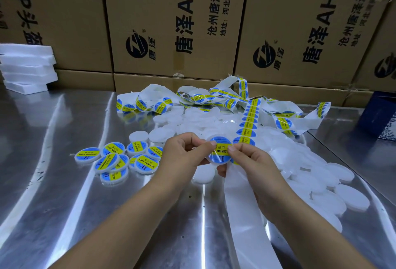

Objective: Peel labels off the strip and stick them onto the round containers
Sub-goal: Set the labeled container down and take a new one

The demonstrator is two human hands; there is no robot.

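One steel table [64, 183]: carrying the whole job and running from the near edge to the far cartons.
blank containers [300, 161]: heaping on the right and far side; a sweep of the right forearm could be sending some sliding off the heap.
strip [249, 116]: trailing from the far tangle down to the hands, with its bare backing [242, 204] running on toward the near edge. A sharp tug risks dragging the tangle, or the next label could be catching the rim early.
labelled containers [115, 159]: lying in a loose cluster on the left.
held container [219, 164]: hovering above the table, centre, between both hands.
label [220, 141]: sitting on the lid. Uneven pressing could be trapping a crease or leaving an edge lifting.
left thumb [211, 143]: bearing on the label's left part, while the left hand [184, 150] is pinching the held container with its fingers curling underneath.
right thumb [231, 148]: pressing the label's right part, while the right hand [250, 157] is grasping the held container from below. It is probably trapping the backing too, though the fingers are hiding that.
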